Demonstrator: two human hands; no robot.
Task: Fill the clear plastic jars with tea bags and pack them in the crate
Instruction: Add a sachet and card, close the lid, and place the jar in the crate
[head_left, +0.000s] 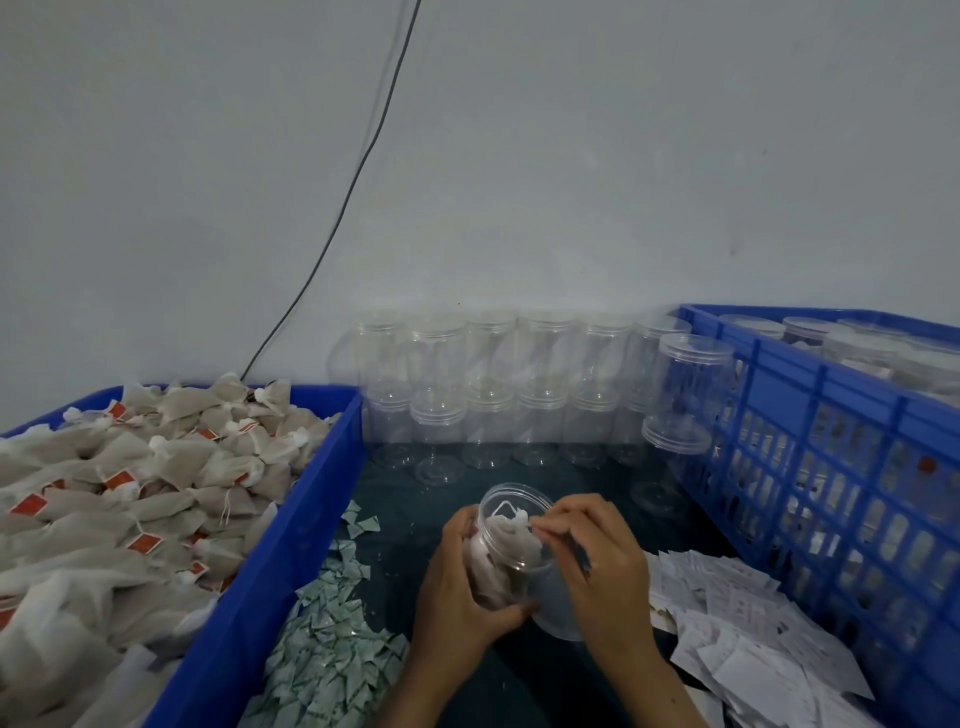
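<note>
both forearms come in from the bottom edge. left hand curled w/ thumb tucked under, right hand pinching w/ thumb + fingertips, knuckles up.

Cut off by the left and bottom edges: the blue bin heaped with tea bags; by the right edge, the blue crate, its capped jars blurred and partly hidden behind the lattice wall. Hidden behind the left hand and right hand: the lower part of the held jar. Too blurred to read: print on the white slips near the worktop's right edge and the green packets beside the bin.
</note>
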